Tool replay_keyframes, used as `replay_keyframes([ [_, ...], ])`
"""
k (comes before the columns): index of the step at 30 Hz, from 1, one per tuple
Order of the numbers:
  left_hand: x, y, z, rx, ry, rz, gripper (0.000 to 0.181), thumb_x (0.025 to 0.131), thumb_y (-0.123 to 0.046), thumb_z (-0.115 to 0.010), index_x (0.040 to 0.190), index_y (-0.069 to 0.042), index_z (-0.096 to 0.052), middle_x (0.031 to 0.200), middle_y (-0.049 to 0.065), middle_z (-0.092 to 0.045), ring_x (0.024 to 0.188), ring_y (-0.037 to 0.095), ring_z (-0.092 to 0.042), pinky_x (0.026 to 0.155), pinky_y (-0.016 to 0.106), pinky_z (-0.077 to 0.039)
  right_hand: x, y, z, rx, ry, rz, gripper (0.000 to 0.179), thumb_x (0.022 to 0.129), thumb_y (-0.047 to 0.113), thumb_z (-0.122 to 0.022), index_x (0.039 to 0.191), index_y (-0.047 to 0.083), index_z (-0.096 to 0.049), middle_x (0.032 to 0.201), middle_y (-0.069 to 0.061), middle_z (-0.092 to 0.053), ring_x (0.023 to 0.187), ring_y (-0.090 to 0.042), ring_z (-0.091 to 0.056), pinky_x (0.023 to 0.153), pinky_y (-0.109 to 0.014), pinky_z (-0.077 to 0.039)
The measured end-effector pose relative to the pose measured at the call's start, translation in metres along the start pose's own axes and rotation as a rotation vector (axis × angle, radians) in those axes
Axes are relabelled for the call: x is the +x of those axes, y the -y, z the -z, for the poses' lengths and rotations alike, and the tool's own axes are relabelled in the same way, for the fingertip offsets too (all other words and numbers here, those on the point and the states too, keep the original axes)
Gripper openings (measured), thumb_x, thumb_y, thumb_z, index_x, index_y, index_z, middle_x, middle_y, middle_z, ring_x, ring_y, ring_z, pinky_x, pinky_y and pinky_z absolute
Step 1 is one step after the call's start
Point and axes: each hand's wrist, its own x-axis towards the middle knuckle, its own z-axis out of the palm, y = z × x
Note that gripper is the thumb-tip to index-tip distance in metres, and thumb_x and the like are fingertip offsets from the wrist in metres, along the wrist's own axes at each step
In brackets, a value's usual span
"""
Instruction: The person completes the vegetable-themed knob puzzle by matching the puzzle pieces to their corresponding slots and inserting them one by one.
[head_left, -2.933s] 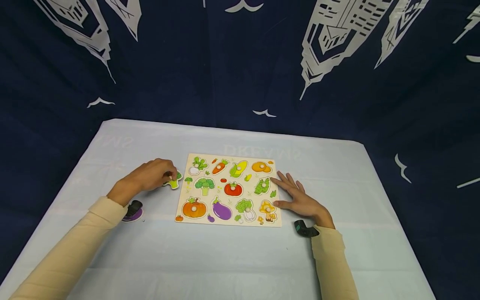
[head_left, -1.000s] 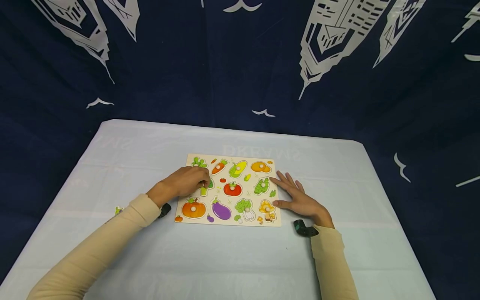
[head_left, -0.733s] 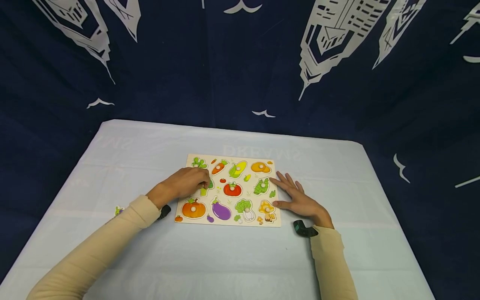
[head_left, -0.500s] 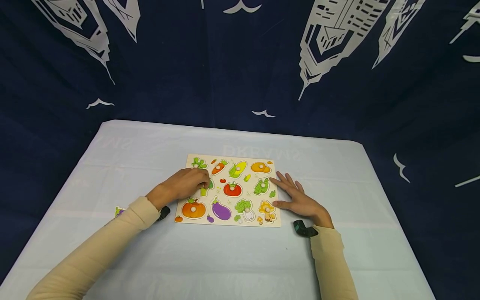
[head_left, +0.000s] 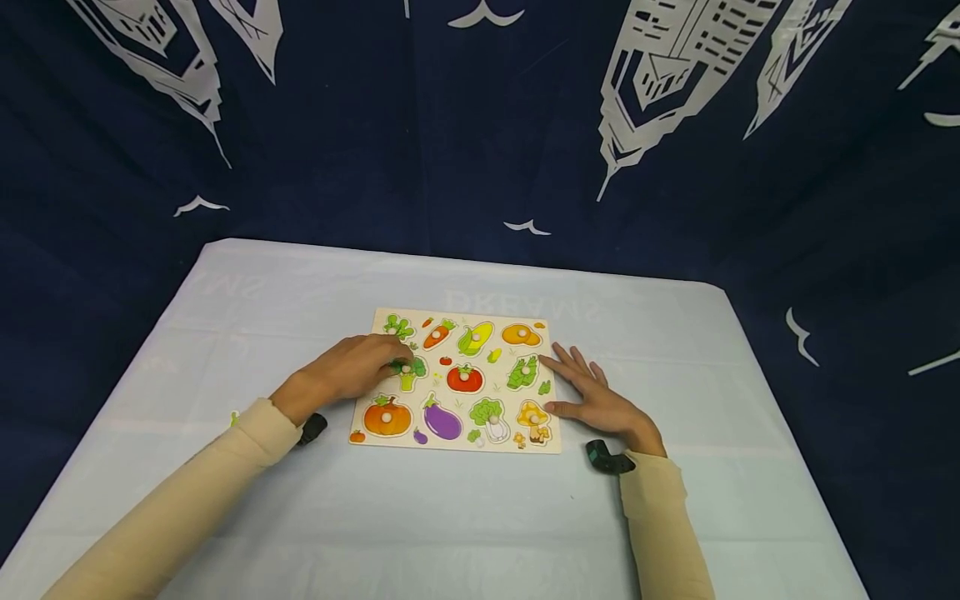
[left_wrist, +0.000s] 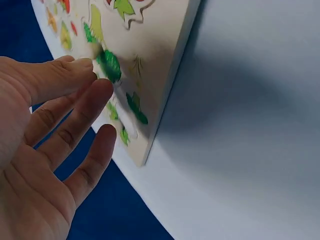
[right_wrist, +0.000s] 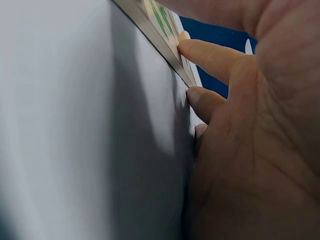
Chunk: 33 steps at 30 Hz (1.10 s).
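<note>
A wooden vegetable puzzle board (head_left: 459, 450) lies on the table. Its broccoli piece (head_left: 409, 375) sits in the board's left side. My left hand (head_left: 352, 367) is just over that piece, fingertips close by its knob (left_wrist: 95, 49), and the fingers look loosely extended in the left wrist view. Nothing shows between them. My right hand (head_left: 603, 402) rests at the board's right edge with fingers spread. One fingertip (right_wrist: 187, 46) lies on the board's top, and another meets its side in the right wrist view.
A small green tip (head_left: 234, 418) of a purple eggplant piece peeks out behind the left sleeve (head_left: 187, 483), which hides the remainder. Pumpkin (head_left: 387, 417), tomato (head_left: 466, 379) and several other knobbed pieces sit in the board. A dark printed cloth (head_left: 480, 150) hangs behind the white table (head_left: 465, 525).
My left hand carried the broccoli piece from the table onto the board, held still there, then drew back slightly left, uncovering more of the piece. The right hand stayed in place.
</note>
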Motion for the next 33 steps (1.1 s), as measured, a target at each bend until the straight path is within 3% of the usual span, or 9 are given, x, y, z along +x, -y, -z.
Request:
replay_keyframes([
  [4,-0.01,0.006,0.005,-0.008,-0.034,0.012,0.029,0.096,-0.003,-0.063,0.124,-0.009,-0.069,0.127,0.006,-0.068,0.119,0.026,-0.062,0.104,0.05,-0.048,0.0,0.0,0.0,0.001,0.001,-0.001,0.083,0.09,0.04,-0.073,0.159,0.024,-0.03,0.17,-0.009,-0.004,0.156,-0.035,0.011,0.121,-0.061,0.009],
  [11,-0.033,0.02,0.013,-0.008,-0.083,0.095,0.026,0.094,-0.006,-0.067,0.12,-0.01,-0.071,0.115,0.003,-0.07,0.1,0.019,-0.063,0.093,0.045,-0.053,0.001,0.0,0.0,-0.008,0.005,-0.005,0.083,0.09,0.041,-0.073,0.159,0.026,-0.029,0.17,-0.008,-0.004,0.156,-0.035,0.011,0.121,-0.061,0.01],
  [25,-0.095,0.045,0.017,-0.054,-0.104,0.207,0.022,0.093,-0.01,-0.07,0.115,-0.009,-0.072,0.104,0.002,-0.072,0.09,0.017,-0.063,0.084,0.046,-0.056,0.001,-0.002,-0.002,-0.015,0.014,-0.011,0.083,0.09,0.042,-0.072,0.159,0.027,-0.029,0.17,-0.007,-0.003,0.156,-0.034,0.011,0.121,-0.061,0.009],
  [33,-0.128,0.062,0.019,-0.093,-0.136,0.254,0.02,0.091,-0.011,-0.071,0.11,-0.007,-0.073,0.089,-0.004,-0.067,0.084,0.013,-0.059,0.076,0.035,-0.052,0.003,-0.003,0.0,-0.022,0.012,-0.024,0.083,0.089,0.043,-0.073,0.159,0.027,-0.029,0.17,-0.006,-0.003,0.156,-0.032,0.011,0.122,-0.059,0.009],
])
